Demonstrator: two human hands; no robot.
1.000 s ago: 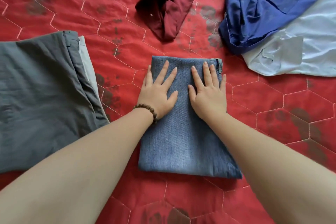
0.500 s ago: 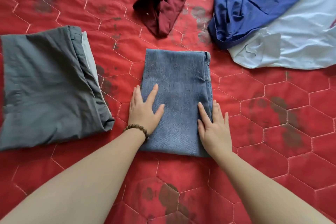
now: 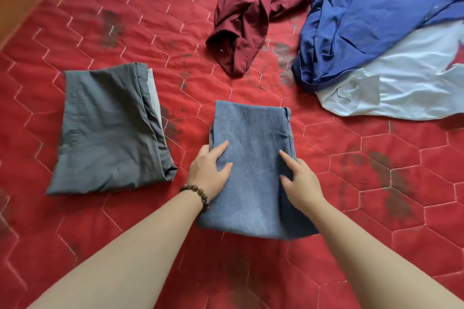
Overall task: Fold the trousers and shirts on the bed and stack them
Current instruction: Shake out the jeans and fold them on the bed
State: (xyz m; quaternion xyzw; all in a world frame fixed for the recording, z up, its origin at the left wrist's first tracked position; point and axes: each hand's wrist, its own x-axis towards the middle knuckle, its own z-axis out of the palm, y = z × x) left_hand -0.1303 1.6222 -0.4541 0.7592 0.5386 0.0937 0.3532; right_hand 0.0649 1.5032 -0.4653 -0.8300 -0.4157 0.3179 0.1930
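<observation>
Hands gripped the folded jeans [image 3: 253, 158]: left hand [image 3: 209, 172] at nine o'clock, right hand [image 3: 300, 178] at three, fingers curled round the edges.

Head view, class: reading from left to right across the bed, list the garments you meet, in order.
Grey trousers → jeans → maroon shirt → blue shirt. The pale blue shirt lies under the blue one, so its place is unclear.

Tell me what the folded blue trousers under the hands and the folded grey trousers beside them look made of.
Folded blue trousers: probably denim, matte, with a visible diagonal twill weave and faded colour. Folded grey trousers: seemingly a thinner, smooth woven cloth, perhaps cotton blend; fine soft creases and no coarse weave show.
</observation>
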